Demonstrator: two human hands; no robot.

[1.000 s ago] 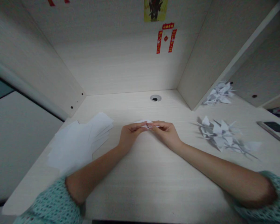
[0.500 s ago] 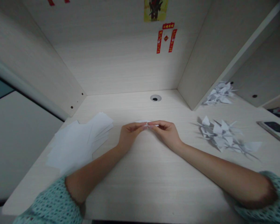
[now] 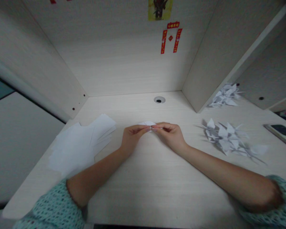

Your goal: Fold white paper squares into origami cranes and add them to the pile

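Single head-worn view, from above near edge of pale wood-grain bench (image 3: 143,190), facing forward and down. Range close, coverage wide: bare left hand (image 3: 131,138) and bare right hand (image 3: 172,135) near mid-frame, pale upright back panel (image 3: 124,63) beyond.

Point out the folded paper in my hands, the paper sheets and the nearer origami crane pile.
Folded paper (image 3: 147,123): head view, exposed far part.
Paper sheets (image 3: 77,144): head view, middle of the spread.
Nearer origami crane pile (image 3: 226,136): head view, folds near its middle.

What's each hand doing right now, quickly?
Left hand: closed, pinching the paper between thumb and fingers.
Right hand: closed, pinching the same paper, fingertips close to the left's.
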